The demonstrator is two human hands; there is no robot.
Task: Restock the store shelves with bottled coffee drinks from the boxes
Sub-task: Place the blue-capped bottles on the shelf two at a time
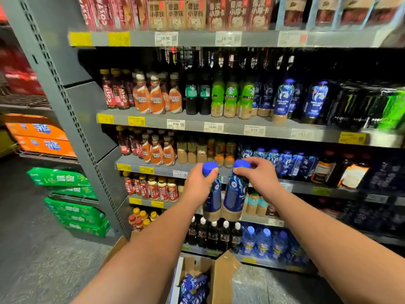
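I hold two blue-labelled coffee bottles with blue caps upright in front of the shelves. My left hand (200,183) grips the left bottle (213,201) round its neck. My right hand (257,174) pinches the right bottle (234,194) just under its cap. Both bottles hang in front of the third shelf (153,164), near its row of matching blue bottles (282,160). More of the same blue bottles (283,99) stand on the shelf above. An open cardboard box (221,277) on the floor below my arms holds several more blue bottles (194,286).
The shelves carry Costa and Nescafe bottles (157,95) at left, green Starbucks bottles (230,97) in the middle and black cans (361,106) at right. A grey upright post (65,119) bounds the bay. Green cases (72,207) and orange cases (41,137) are stacked left.
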